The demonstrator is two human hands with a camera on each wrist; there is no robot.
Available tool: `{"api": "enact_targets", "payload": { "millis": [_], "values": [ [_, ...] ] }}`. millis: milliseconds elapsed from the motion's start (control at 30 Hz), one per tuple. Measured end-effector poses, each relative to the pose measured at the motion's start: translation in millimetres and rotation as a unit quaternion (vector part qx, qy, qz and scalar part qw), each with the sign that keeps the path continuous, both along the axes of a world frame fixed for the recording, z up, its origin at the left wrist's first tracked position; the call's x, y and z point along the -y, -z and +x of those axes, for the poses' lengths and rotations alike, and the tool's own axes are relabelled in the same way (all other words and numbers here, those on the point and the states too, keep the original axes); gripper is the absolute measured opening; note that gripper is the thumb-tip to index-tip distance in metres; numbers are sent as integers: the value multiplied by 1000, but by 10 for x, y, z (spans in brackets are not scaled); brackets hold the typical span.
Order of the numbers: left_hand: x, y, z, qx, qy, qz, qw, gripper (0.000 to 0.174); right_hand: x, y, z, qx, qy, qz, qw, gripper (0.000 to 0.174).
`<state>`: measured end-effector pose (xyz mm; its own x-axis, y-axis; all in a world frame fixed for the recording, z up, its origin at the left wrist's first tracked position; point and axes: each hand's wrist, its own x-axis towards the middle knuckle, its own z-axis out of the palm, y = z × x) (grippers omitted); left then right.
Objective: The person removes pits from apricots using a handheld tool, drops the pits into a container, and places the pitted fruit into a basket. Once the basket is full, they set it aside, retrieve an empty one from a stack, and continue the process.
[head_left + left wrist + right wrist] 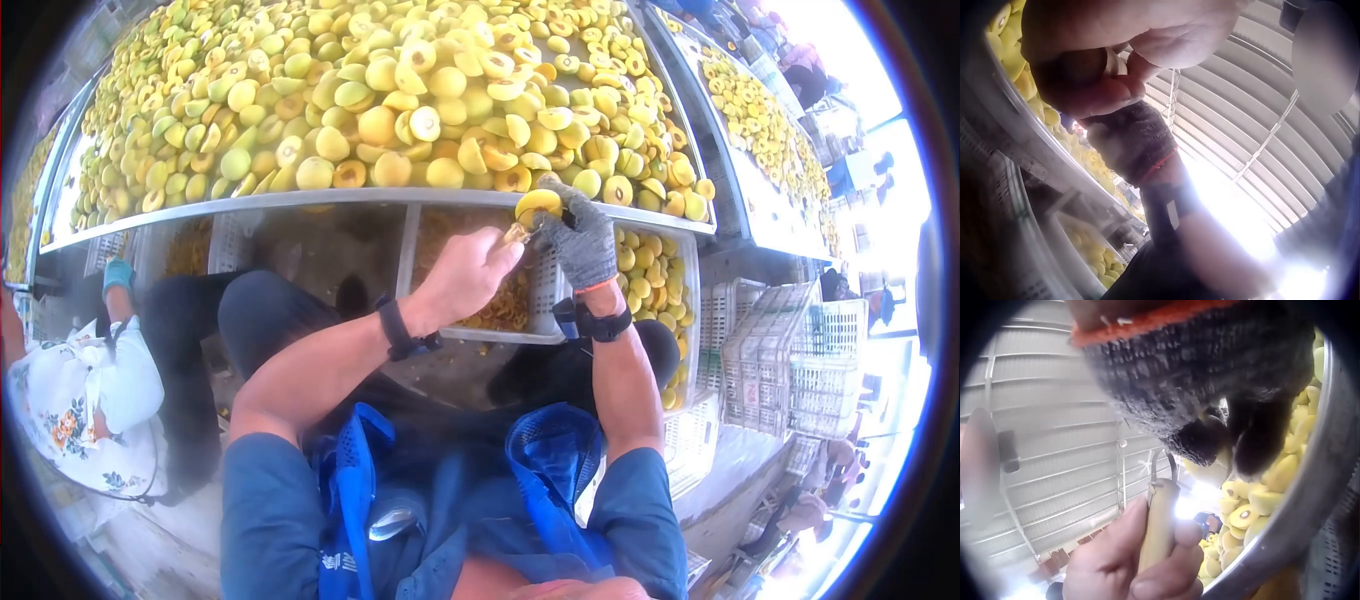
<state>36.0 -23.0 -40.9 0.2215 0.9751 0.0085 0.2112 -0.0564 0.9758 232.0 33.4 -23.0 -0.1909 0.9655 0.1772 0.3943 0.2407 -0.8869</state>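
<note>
Two hands, one looped tool, one cut fruit, at a fruit-heaped bench

- Far left: seated person (85, 410) in a flowered white top, one hand in a teal glove.
- Centre: left hand (462, 275), bare, clamped round the wooden handle of a looped tool (1160, 525), metal loop near the cut fruit.
- Beside it: cut fruit (538, 204), yellow, above the near edge of the bench (300, 198), pinched by the right hand (583, 245), grey-gloved.
- Beyond: heap of yellow fruit (400, 100).
- Right: filled crate (691, 290); stacked white crates (755, 350).
</note>
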Motion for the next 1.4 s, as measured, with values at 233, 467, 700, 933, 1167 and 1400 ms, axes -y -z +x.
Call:
{"api": "enact_targets", "payload": {
  "millis": [233,467,700,933,1167,1400],
  "values": [
    [-31,157,145,6,-7,-13,1000,34,105,110,52,96,10,76,992,49],
    [-3,218,273,34,-24,0,999,40,192,240,44,46,32,76,996,50],
    [46,20,299,45,8,-48,998,45,200,266,74,46,19,107,993,49],
    [68,-169,191,188,96,-263,941,45,163,116,217,75,-49,46,995,51],
    [-6,-280,23,291,163,-418,845,43,151,-118,296,33,-116,4,993,48],
    [-105,-96,-100,426,263,-504,704,45,167,-331,252,-7,-119,-71,990,41]
  ]
}}
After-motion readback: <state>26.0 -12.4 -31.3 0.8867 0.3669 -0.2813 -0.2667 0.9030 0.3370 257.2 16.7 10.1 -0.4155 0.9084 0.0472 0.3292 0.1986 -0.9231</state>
